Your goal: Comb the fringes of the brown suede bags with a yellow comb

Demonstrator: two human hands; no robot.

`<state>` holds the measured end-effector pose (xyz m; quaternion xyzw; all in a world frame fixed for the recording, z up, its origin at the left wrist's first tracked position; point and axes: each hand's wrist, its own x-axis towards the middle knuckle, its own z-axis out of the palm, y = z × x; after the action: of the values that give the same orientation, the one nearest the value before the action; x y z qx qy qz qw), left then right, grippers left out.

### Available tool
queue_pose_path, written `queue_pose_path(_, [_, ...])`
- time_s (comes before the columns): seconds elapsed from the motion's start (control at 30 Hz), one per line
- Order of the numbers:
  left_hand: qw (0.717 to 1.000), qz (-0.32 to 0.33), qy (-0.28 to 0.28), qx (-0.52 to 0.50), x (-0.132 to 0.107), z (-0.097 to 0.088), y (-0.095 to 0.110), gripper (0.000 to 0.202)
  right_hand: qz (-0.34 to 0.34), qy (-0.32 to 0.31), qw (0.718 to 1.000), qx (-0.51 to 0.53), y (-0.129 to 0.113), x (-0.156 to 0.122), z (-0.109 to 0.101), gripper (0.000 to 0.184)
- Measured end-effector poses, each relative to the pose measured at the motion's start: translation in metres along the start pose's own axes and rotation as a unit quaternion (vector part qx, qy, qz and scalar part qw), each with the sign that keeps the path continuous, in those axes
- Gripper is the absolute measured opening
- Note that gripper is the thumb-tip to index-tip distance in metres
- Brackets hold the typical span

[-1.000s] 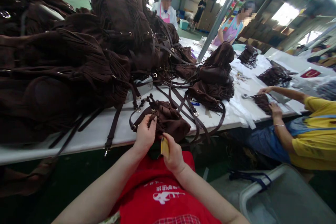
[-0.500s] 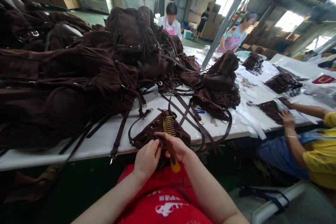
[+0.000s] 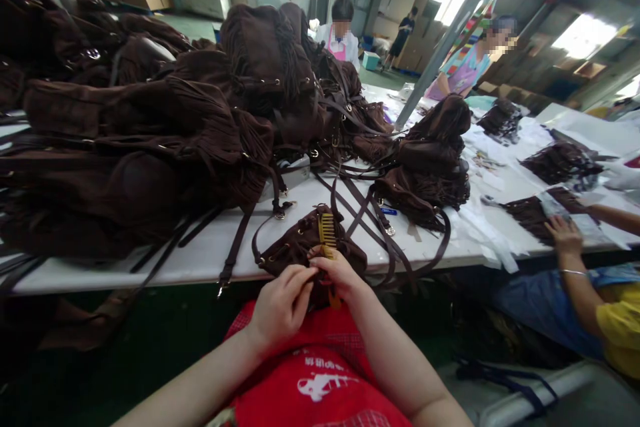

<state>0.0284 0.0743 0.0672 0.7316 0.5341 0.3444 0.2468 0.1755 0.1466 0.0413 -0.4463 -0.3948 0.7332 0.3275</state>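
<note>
A dark brown fringed bag (image 3: pixel 295 240) with metal eyelets lies at the table's front edge, partly hidden by my hands. My right hand (image 3: pixel 340 275) is closed around a yellow wide-toothed comb (image 3: pixel 327 230), whose teeth point up against the bag and whose handle hangs below the palm. Close beside it, my left hand (image 3: pixel 284 299) pinches at the bag's near side, its fingertips meeting those of the right. Whatever lies between the left fingers is too small and covered to make out. A thin strap loops from the bag's left side.
Brown bags (image 3: pixel 135 173) are heaped on the left of the white table (image 3: pixel 493 197); a smaller stack (image 3: pixel 425 167) stands right of centre. Loose straps (image 3: pixel 357 203) and a blue item (image 3: pixel 389 211) lie between. A co-worker's hand (image 3: pixel 565 237) rests on brown pieces at right.
The view has shifted slightly, so the scene sits further right. My right hand has turned, and less of the comb's handle shows. My left hand stays at the bag, fingertips now meeting the right ones.
</note>
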Motion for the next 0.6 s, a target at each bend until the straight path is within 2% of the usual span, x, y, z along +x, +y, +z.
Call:
queue_pose_path(0.03, [0.995,-0.075,0.007,-0.064,0.003,-0.006,-0.002,0.046,0.002,-0.008,1.0,-0.012,0.0,-0.002,-0.002,0.025])
queue_pose_path(0.07, [0.976,-0.169,-0.015,-0.134,0.007,-0.01,-0.005,0.057,-0.002,-0.019,1.0,-0.022,0.0,-0.003,-0.003,0.024])
queue_pose_path(0.1, [0.94,-0.264,-0.064,-0.207,0.013,-0.012,-0.01,0.069,-0.013,-0.03,0.999,-0.027,0.0,-0.005,-0.004,0.023])
queue_pose_path(0.13, [0.889,-0.343,-0.127,-0.275,0.019,-0.013,-0.014,0.08,-0.026,-0.042,0.998,-0.027,0.001,-0.006,-0.004,0.022])
queue_pose_path(0.17, [0.837,-0.395,-0.19,-0.328,0.025,-0.012,-0.019,0.089,-0.039,-0.053,0.997,-0.026,0.001,-0.007,-0.004,0.022])
queue_pose_path(0.2, [0.797,-0.422,-0.239,-0.361,0.03,-0.01,-0.023,0.096,-0.053,-0.064,0.996,-0.027,0.0,-0.009,-0.003,0.022])
queue_pose_path(0.23, [0.774,-0.432,-0.275,-0.373,0.034,-0.009,-0.026,0.101,-0.068,-0.071,0.995,-0.028,0.0,-0.01,-0.003,0.022])
queue_pose_path(0.27, [0.765,-0.43,-0.303,-0.372,0.036,-0.009,-0.027,0.104,-0.08,-0.075,0.993,-0.032,-0.001,-0.012,-0.003,0.023])
queue_pose_path(0.33, [0.773,-0.407,-0.341,-0.347,0.037,-0.014,-0.024,0.103,-0.088,-0.061,0.993,-0.045,-0.005,-0.016,-0.006,0.023])
queue_pose_path(0.37, [0.797,-0.385,-0.333,-0.327,0.035,-0.018,-0.021,0.097,-0.08,-0.043,0.995,-0.05,-0.007,-0.018,-0.008,0.023])
queue_pose_path(0.4, [0.836,-0.354,-0.295,-0.299,0.033,-0.022,-0.017,0.089,-0.067,-0.023,0.996,-0.052,-0.009,-0.02,-0.011,0.024])
queue_pose_path(0.47, [0.924,-0.274,-0.159,-0.213,0.03,-0.031,-0.01,0.069,-0.04,0.004,0.998,-0.044,-0.011,-0.022,-0.015,0.025])
queue_pose_path(0.5, [0.954,-0.235,-0.095,-0.162,0.029,-0.033,-0.008,0.059,-0.034,0.006,0.999,-0.038,-0.011,-0.023,-0.016,0.025])
queue_pose_path(0.53, [0.971,-0.204,-0.056,-0.114,0.029,-0.034,-0.006,0.051,-0.034,0.002,0.999,-0.034,-0.011,-0.023,-0.016,0.025])
queue_pose_path(0.6, [0.983,-0.178,-0.049,-0.024,0.03,-0.03,-0.006,0.041,-0.04,-0.007,0.998,-0.037,-0.008,-0.022,-0.014,0.025])
